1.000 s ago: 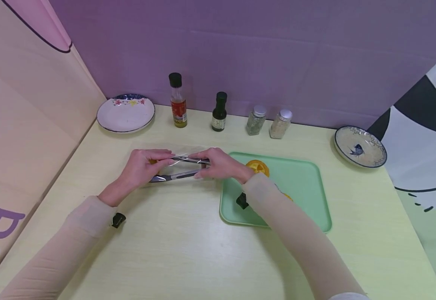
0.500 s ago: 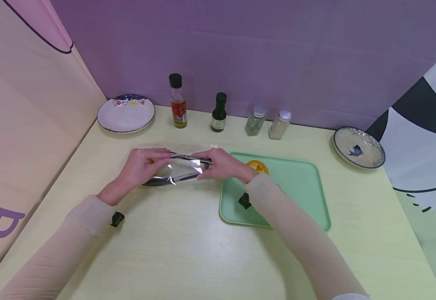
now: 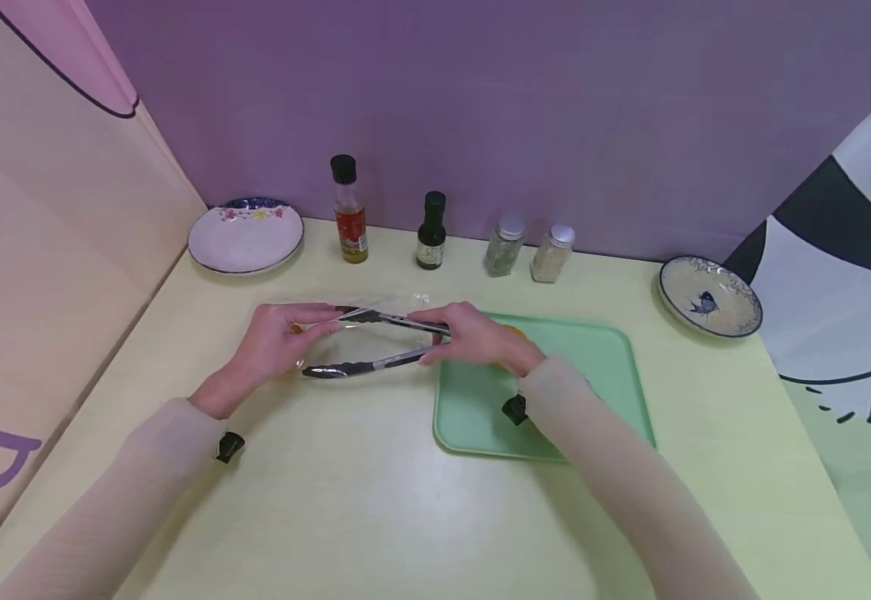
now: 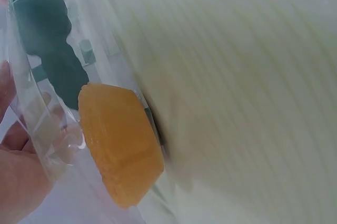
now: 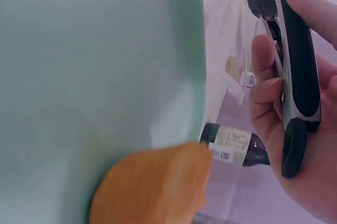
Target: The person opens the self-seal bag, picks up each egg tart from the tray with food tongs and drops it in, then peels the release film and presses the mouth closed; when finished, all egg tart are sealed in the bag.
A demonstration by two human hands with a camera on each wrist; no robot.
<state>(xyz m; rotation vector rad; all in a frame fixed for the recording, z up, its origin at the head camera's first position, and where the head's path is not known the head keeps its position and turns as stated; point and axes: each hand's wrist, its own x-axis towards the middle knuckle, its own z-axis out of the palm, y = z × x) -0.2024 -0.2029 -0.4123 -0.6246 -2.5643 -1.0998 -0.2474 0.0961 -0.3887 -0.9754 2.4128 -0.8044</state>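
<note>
My left hand (image 3: 277,337) pinches the edge of a clear plastic bag (image 3: 405,303) above the table. Inside the bag, in the left wrist view, sits an orange-yellow, cup-shaped piece of food (image 4: 121,145); its kind is unclear. A pair of tongs (image 3: 397,361) with dark scalloped heads is spread wide, its heads toward the left hand. My right hand (image 3: 476,335) grips the tongs near their joined end, thumb and fingers on the arms. One head lies close to the left fingers, by the bag's edge; the other hangs lower, nearer me.
A green tray (image 3: 593,400) lies under my right forearm, with another orange piece (image 5: 158,187) on it, mostly hidden by the wrist. Behind stand a red-labelled bottle (image 3: 350,217), a dark sauce bottle (image 3: 431,233), two spice jars (image 3: 505,247), a white plate (image 3: 247,242) and a patterned dish (image 3: 711,300).
My right hand has moved right, drawing the tongs away from the left hand, so more of their arms shows. The left hand keeps nearly the same place on the bag.
</note>
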